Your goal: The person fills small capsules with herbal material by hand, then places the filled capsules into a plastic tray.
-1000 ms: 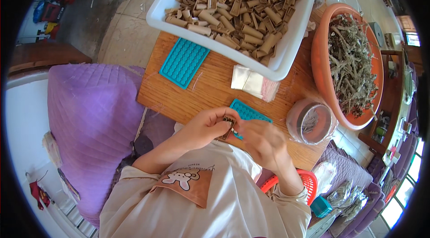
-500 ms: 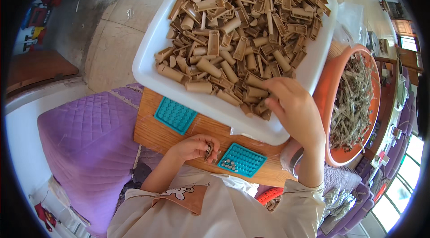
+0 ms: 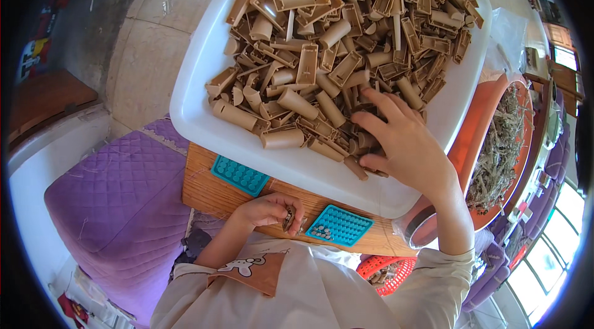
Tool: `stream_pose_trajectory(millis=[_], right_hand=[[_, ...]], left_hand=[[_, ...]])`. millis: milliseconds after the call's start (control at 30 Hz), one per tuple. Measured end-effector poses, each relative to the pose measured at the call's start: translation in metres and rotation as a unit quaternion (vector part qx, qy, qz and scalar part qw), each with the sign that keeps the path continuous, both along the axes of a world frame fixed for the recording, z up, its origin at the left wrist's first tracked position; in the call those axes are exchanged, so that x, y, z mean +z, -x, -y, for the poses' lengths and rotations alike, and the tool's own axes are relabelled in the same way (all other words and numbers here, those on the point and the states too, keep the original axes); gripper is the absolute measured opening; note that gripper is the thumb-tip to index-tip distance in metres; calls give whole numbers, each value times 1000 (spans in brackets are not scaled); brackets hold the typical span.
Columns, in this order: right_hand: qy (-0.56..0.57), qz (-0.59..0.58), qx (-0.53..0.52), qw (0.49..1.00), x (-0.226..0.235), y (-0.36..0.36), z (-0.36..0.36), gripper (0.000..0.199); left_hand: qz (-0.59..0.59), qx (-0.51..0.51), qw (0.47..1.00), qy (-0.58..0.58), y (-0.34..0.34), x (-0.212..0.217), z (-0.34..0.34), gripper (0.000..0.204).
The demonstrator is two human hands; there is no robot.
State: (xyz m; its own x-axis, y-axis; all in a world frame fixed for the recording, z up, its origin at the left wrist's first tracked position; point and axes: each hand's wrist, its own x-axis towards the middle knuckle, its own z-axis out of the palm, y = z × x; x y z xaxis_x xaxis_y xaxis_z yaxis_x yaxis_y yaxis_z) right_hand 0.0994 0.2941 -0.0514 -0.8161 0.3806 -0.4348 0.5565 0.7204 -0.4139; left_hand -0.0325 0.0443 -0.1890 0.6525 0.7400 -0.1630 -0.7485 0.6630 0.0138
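Right hand [image 3: 408, 149], arm outstretched, is spread loosely over brown parts [image 3: 298, 105]; left hand [image 3: 263, 210], bent close, grips a small piece [image 3: 288, 218].

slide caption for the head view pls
Right hand among brown pieces in a white tub; left hand holding a small brown part near a teal tray.

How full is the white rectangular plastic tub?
The tub looks well filled: brown semicylindrical plastic pieces cover most of its visible floor; far end unseen.
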Motion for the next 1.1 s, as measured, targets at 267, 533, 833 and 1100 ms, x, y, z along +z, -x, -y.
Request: stream_pose_trajectory(millis=[267,533,833,1100], right_hand=[[-62,52,-7,997,-6,6,12,43],[-137,3,27,990,-20,8,16,35],[-92,-91,-127,983,-7,10,-7,33],[-230,-210,-170,935,23,27,-61,38]], left_hand=[[2,-3,1000,-13,-1,1,0,20],[-16,-21,999,-23,-2,3,-2,20],[-24,-14,1000,-1,-3,0,1,18],[-28,-17,999,-9,-2,4,-2,18]])
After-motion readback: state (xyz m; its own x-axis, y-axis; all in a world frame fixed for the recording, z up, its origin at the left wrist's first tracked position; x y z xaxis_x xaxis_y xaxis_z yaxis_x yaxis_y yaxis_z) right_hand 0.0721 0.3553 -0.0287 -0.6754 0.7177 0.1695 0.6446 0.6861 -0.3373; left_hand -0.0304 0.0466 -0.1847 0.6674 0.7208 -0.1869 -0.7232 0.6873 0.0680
